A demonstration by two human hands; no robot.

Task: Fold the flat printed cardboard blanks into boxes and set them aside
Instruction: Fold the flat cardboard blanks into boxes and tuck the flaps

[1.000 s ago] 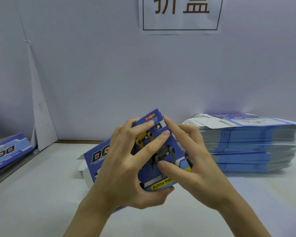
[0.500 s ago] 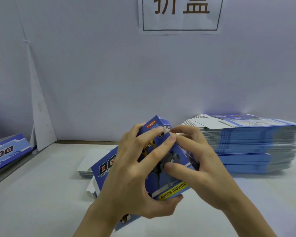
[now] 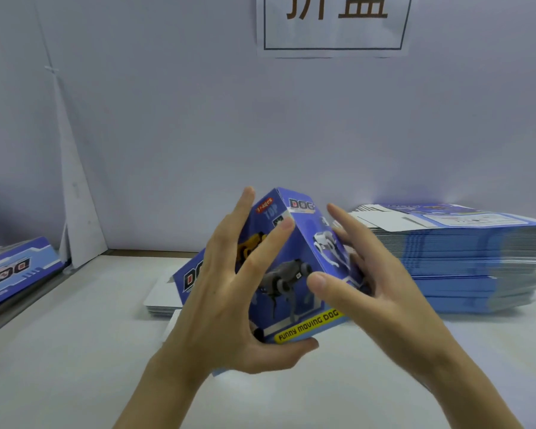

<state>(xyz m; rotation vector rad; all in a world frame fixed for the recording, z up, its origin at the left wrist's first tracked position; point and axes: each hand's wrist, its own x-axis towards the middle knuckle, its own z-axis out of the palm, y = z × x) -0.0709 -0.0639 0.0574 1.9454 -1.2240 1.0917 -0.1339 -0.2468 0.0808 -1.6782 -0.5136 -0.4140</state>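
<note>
A blue printed box with a robot dog picture and a yellow "FUNNY MOVING DOG" strip is held up over the white table, tilted, with two faces showing. My left hand grips its front face, thumb under the bottom edge and fingers spread up the front. My right hand holds the right side, thumb on the front corner. A tall stack of flat blue blanks lies to the right.
A small pile of white cards lies on the table behind the box. A folded blue box rests at the left edge. A white wall with a printed sign stands behind.
The flat blank has opened into a box shape, with a second face turned into view. Both hands have lifted it higher, and my right fingers have moved from the front to the side.
</note>
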